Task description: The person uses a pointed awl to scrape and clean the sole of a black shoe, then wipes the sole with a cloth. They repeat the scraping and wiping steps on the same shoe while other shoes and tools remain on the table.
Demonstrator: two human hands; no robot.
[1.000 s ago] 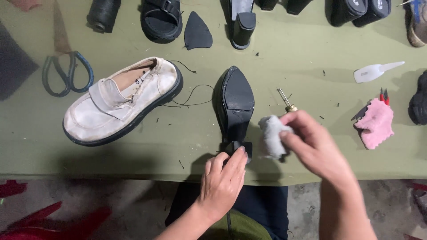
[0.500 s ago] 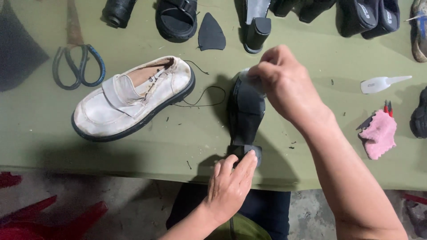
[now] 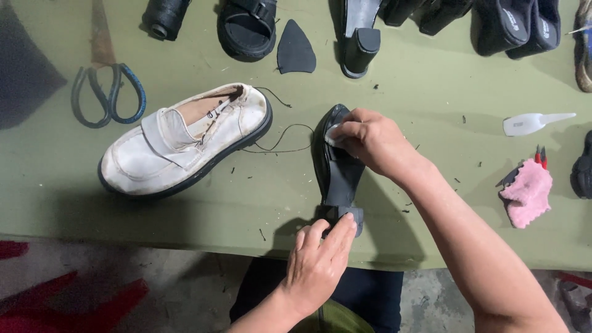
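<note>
The black heeled shoe [image 3: 336, 166] lies sole-up near the front edge of the green table [image 3: 431, 80], toe pointing away, heel block towards the person. A small pale cloth [image 3: 333, 134] is pressed against the front part of the sole under the right hand [image 3: 370, 143], whose fingers are closed together, pinching the cloth and bearing down. The left hand [image 3: 320, 262] steadies the heel end, fingers together and laid over the block at the table's edge.

To wipe well, I judge the left hand should keep the heel pinned so that the shoe does not swivel, while the right works the cloth in short, firm strokes along the sole, keeping the pad flat rather than bunched.

Just to the left lies a white shoe [image 3: 185, 143] with a loose dark thread [image 3: 280, 139] trailing towards the black sole; the strokes should stay clear of it. Scissors [image 3: 108, 92] lie further left, a pink rag [image 3: 527, 194] and a white tube [image 3: 533, 122] to the right
</note>
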